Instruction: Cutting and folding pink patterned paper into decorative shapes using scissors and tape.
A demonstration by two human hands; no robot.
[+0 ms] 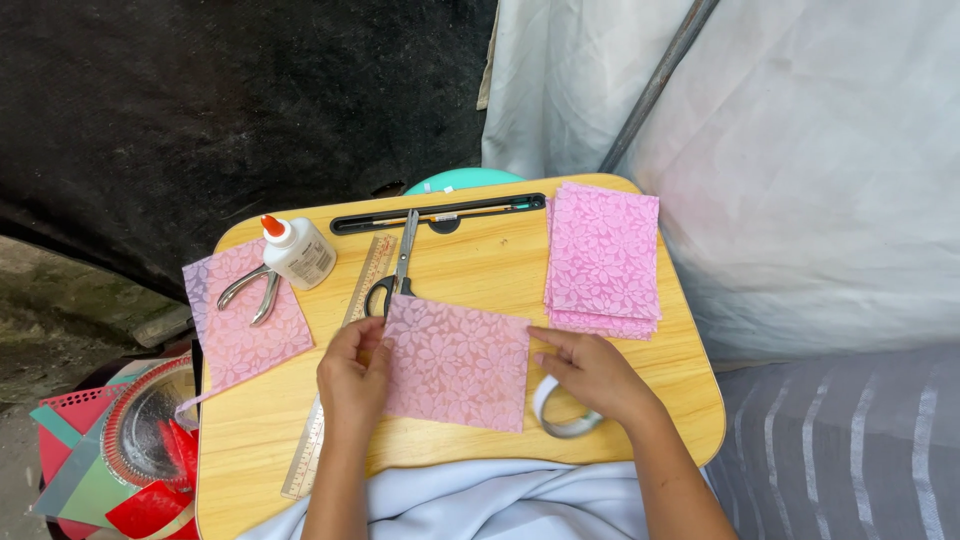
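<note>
Two hands pin one pink floral sheet (457, 362) flat near the desk's (500, 265) front edge: left hand (353, 380) grips its left edge, right hand (592, 372) fingertips press its right edge.

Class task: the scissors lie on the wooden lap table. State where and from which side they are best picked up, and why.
Grip the scissors by the black loop handles, which lie nearest the person, partly under the pink sheet's top left corner. The blades point away. The left hand is closest, so reaching from the near left side probably suits best.
</note>
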